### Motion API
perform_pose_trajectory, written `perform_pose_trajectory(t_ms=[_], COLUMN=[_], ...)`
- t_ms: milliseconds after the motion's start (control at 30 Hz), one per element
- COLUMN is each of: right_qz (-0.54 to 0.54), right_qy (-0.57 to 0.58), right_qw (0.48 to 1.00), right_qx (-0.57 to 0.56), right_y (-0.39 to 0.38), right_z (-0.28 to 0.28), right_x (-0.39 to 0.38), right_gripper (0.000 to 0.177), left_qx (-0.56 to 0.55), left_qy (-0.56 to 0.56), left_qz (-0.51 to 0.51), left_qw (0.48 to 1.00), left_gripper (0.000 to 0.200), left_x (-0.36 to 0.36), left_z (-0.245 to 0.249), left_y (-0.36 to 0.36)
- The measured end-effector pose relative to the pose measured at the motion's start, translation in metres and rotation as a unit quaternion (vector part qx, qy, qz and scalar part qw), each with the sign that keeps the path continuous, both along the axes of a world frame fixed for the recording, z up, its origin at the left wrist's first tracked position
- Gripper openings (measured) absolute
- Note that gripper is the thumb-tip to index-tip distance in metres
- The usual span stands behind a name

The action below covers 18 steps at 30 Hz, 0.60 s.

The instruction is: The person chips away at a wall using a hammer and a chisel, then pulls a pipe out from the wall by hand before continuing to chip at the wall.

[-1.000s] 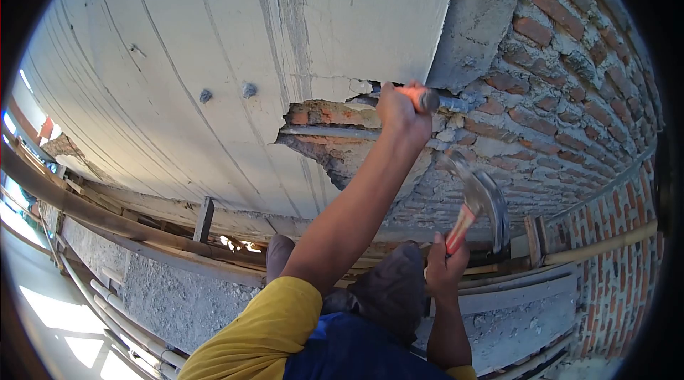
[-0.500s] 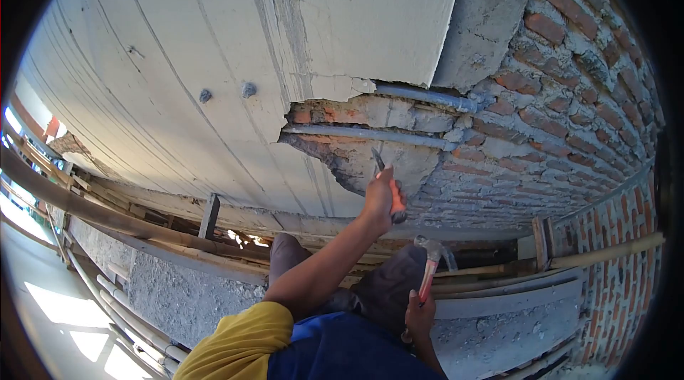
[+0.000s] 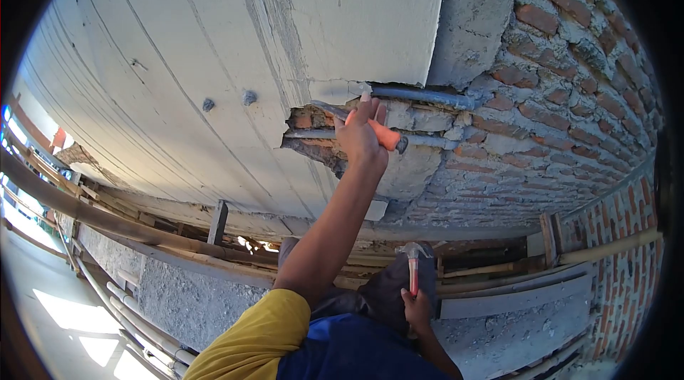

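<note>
My left hand (image 3: 358,139) is raised to the broken edge of the wall plaster (image 3: 370,31), closed around a chisel (image 3: 387,137) with an orange grip. The chisel's dark blade points left over the opening, and one finger reaches up toward the plaster edge. Two grey pipes run through the opening, the upper pipe (image 3: 427,97) just right of my fingers and the lower pipe (image 3: 434,142) passing behind the hand. Down by my knee, my right hand (image 3: 417,309) grips a claw hammer (image 3: 413,269) by its red handle, head upward.
Rough exposed brickwork (image 3: 541,95) spreads to the right of the plaster. A bamboo pole (image 3: 142,227) crosses at the left, and another bamboo pole (image 3: 605,248) lies at the right. Dusty scaffold boards (image 3: 185,294) run below me, with a lower floor (image 3: 57,309) beyond at the left.
My left hand has moved up with the chisel from below the lower pipe to the upper plaster edge, turning the blade leftward. The hammer has shifted slightly left and down.
</note>
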State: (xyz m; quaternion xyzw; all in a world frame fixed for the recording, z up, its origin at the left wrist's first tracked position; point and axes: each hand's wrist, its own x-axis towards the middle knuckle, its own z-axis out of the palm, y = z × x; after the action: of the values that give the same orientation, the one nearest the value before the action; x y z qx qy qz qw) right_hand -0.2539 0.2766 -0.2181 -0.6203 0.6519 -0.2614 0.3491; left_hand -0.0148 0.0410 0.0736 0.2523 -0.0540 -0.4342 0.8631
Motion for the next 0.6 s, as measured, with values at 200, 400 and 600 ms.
perform_pose_trajectory(t_ms=[200, 400, 600], right_qz=[-0.02, -0.015, -0.025], right_qy=[-0.068, -0.039, -0.067], right_qw=[0.997, 0.999, 0.997], right_qx=[0.041, 0.032, 0.036], right_y=[-0.004, -0.004, -0.008], right_z=[-0.025, -0.021, -0.039], right_x=[-0.007, -0.007, -0.008], right_gripper=[0.032, 0.031, 0.03], left_qx=[0.02, 0.003, 0.005], left_qy=[0.031, 0.019, 0.003], left_qz=[0.048, 0.02, 0.024], left_qw=[0.998, 1.0, 1.0], left_gripper=[0.04, 0.022, 0.046], left_x=[0.002, 0.009, 0.008], left_z=[0.004, -0.013, -0.005], left_y=[-0.023, -0.028, -0.017])
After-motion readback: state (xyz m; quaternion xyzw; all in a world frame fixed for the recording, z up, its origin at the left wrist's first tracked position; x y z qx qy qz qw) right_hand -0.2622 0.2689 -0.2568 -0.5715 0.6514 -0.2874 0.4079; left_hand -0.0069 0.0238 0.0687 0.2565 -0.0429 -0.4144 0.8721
